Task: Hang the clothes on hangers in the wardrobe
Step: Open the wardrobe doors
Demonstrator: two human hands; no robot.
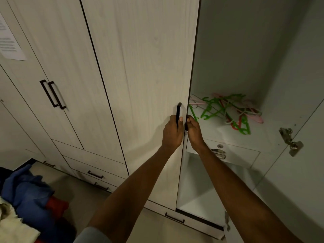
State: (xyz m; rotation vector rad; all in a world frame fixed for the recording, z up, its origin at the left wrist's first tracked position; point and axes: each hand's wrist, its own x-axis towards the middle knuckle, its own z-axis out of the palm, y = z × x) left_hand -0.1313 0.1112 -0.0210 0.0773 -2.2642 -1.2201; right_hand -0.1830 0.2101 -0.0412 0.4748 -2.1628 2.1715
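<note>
The pale wood wardrobe door (143, 71) stands slightly ajar, and my left hand (172, 133) is closed around its black handle (178, 113). My right hand (193, 131) grips the door's edge just right of that handle; a dark piece shows in its fingers, and I cannot tell what it is. Inside the open compartment, a tangle of green, pink and red plastic hangers (229, 111) lies on a white shelf (259, 132). A heap of clothes (26, 199), blue, red and cream, sits at the bottom left.
The right-hand door (301, 172) is swung open, with a metal hinge (290, 141) on it. Below the shelf is a small locked drawer (222, 152). Closed doors with black handles (53, 94) and low drawers (95, 174) fill the left.
</note>
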